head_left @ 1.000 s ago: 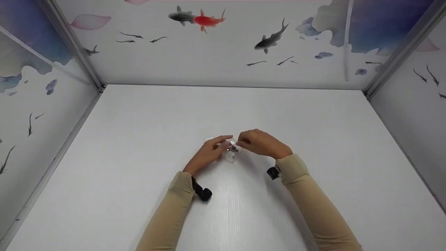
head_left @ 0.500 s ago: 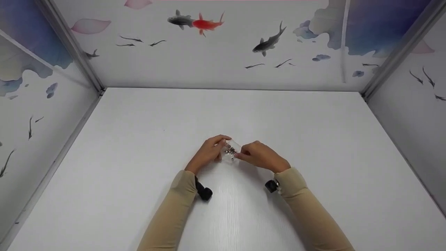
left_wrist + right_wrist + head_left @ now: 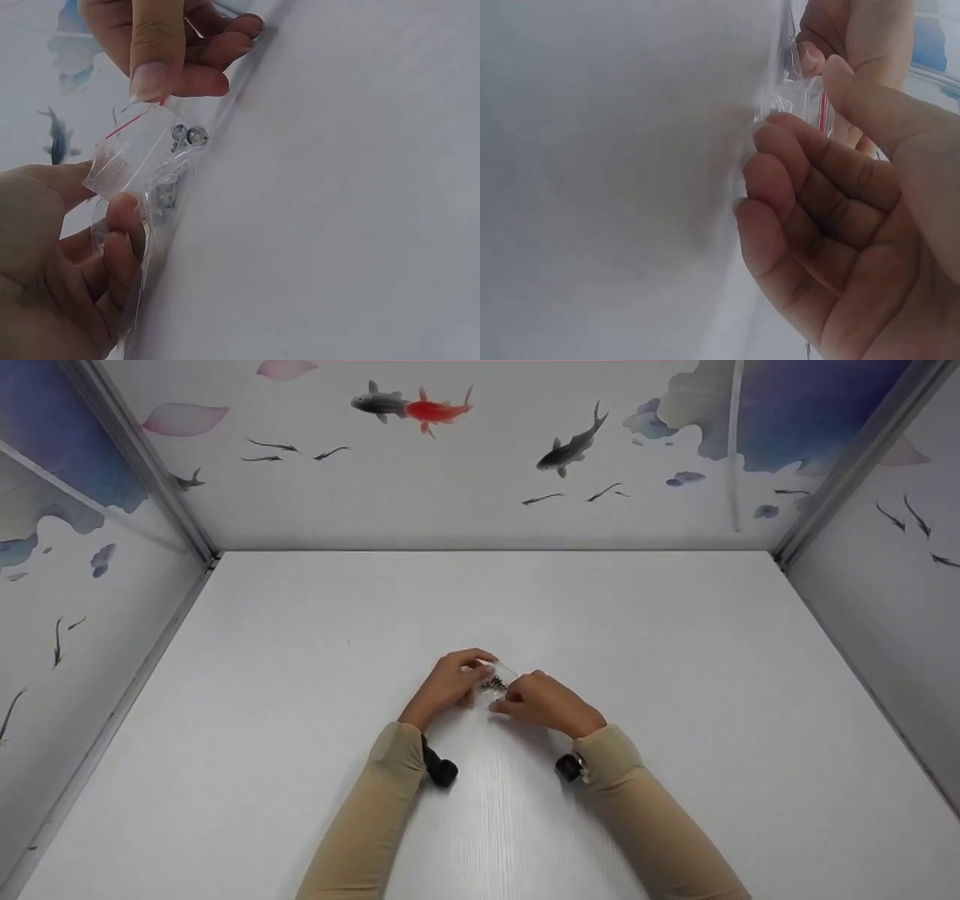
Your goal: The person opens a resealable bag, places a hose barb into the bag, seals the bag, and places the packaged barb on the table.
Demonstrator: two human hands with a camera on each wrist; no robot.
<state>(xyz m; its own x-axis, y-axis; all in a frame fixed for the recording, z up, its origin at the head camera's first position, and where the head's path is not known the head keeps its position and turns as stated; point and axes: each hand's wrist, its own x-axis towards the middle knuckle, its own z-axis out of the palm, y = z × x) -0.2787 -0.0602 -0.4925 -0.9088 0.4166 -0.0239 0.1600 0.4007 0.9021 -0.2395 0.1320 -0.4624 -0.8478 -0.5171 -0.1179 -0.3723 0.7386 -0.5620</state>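
In the head view, my left hand (image 3: 448,682) holds a small clear zip-lock bag (image 3: 504,667) just above the white table. Several small shiny metal pieces (image 3: 189,136) lie inside it; their exact kind is too small to tell. A red line runs along the bag's seal in the left wrist view, where the left fingers (image 3: 124,214) curl round the plastic. My right hand (image 3: 551,703) is at the bag's right side. Its thumb (image 3: 838,79) and forefinger stand apart in the right wrist view, the other fingers loosely bent, and whether they touch the bag is unclear.
The white table (image 3: 315,607) spreads around both hands. Upright panels (image 3: 480,510) printed with fish and petals close in the back and both sides. A black wrist camera (image 3: 441,772) is strapped to each forearm.
My right hand has come down and slightly left, from the bag's upper edge to its lower right side, and its thumb has parted from the fingers. The left hand keeps hold of the bag.
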